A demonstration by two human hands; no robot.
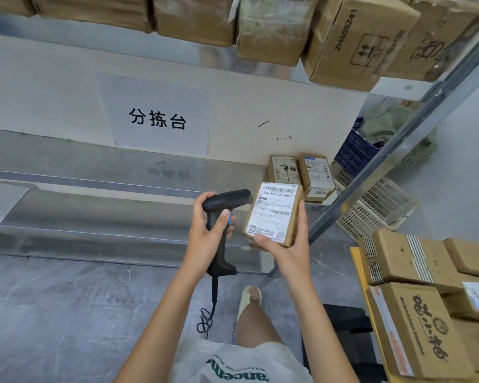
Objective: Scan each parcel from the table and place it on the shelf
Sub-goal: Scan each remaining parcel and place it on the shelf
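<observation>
The person stands facing a grey metal shelf rack [100,186], both arms stretched out in front. The left hand [208,230] is wrapped around the grip of a black pistol-shaped barcode scanner [219,217], fingers curled round the handle and the thumb laid up its near side; the scanner's head points right, its nose just beside the top edge of the parcel. A dark cable [209,308] hangs from the butt of the handle and loops down towards the floor.

The right hand [288,244] holds a small brown cardboard parcel with a white shipping label [274,214], cradling it from below and the right side, the thumb pressed on the lower edge of the label and the fingers curled behind. The parcel is in the air, tilted with its label facing up, in front of the low shelf level and not resting on it.

On that shelf level just behind the held parcel stand two more small brown labelled boxes [302,175], side by side and touching. Larger brown cartons [343,40] crowd the shelf above. A white sheet with black characters [158,117] is stuck on the pale board behind. To the right, brown cardboard boxes [409,299] are stacked on a yellow-edged table [356,261]. A blue plastic crate [354,147] and a white plastic basket [376,208] sit beyond the rack's upright.
</observation>
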